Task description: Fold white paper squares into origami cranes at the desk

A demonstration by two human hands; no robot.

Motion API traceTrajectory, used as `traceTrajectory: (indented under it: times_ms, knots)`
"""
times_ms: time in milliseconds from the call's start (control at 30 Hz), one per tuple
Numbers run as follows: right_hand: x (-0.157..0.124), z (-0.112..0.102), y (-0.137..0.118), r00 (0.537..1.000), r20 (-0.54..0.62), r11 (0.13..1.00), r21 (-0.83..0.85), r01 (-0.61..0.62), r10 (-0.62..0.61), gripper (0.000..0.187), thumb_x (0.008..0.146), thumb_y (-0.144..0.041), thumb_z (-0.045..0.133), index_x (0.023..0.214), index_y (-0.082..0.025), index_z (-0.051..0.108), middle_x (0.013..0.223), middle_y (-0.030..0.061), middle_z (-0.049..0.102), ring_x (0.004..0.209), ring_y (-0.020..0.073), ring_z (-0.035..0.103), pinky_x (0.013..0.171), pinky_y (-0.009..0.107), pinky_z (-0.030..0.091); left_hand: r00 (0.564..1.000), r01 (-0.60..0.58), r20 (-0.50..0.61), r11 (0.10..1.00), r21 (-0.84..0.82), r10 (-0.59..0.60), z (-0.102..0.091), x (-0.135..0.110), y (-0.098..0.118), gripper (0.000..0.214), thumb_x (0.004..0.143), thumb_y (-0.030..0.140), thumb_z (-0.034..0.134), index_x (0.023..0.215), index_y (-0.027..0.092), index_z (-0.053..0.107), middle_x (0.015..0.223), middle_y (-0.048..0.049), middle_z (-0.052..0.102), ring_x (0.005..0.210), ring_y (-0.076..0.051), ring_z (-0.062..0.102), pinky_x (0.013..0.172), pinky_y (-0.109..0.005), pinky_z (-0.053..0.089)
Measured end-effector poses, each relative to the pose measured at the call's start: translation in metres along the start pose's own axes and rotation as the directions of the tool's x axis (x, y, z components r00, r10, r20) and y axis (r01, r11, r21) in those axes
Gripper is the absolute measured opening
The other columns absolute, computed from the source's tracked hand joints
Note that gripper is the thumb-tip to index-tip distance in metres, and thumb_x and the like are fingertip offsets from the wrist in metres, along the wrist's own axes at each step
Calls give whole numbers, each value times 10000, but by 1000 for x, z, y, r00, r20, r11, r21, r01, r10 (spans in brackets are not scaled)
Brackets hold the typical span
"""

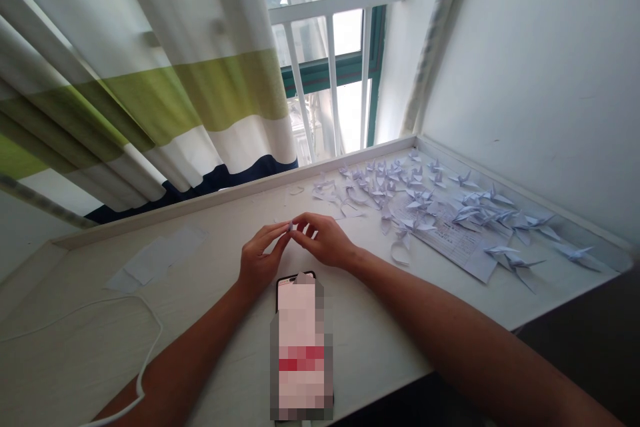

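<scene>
Over the middle of the white table, my left hand (pixel 261 255) and my right hand (pixel 324 239) meet fingertip to fingertip. Pinched between them is a small piece of folded white paper (pixel 291 227), mostly hidden by the fingers. Its folded shape is too small to make out. To the right of my right hand lie many folded paper cranes (pixel 423 197), some of them on a printed sheet (pixel 453 247). Curled paper strips (pixel 400 252) lie among them. Just below my hands is a phone (pixel 300 347), its screen blurred out.
Thin white paper sheets (pixel 155 257) lie on the left of the table. A white cable (pixel 150 347) loops across the left side and over my left forearm. A raised rim (pixel 240 191) runs along the back, below a curtain (pixel 200 93) and a white railing (pixel 330 73).
</scene>
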State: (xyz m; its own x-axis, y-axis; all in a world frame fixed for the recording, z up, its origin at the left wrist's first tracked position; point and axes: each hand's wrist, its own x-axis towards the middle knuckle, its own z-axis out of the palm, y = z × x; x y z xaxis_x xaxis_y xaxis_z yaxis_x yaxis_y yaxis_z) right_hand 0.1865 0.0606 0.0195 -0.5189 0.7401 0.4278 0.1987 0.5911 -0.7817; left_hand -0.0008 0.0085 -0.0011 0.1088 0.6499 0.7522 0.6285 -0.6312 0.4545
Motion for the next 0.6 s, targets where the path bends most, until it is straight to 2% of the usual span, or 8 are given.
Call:
traceTrajectory:
  times_ms: [600]
  knots:
    - [0,0,-1,1000,2,1000,-17,-22,22,179,930,-321,653,1040,-185,691,855,26,733,703,129,651,651,250,499,1000,22,-6,999,28,-22,0,2,5,197,925,206,686,1115,216,736,1112,-80,763,1027,-207,734,918,-380,605]
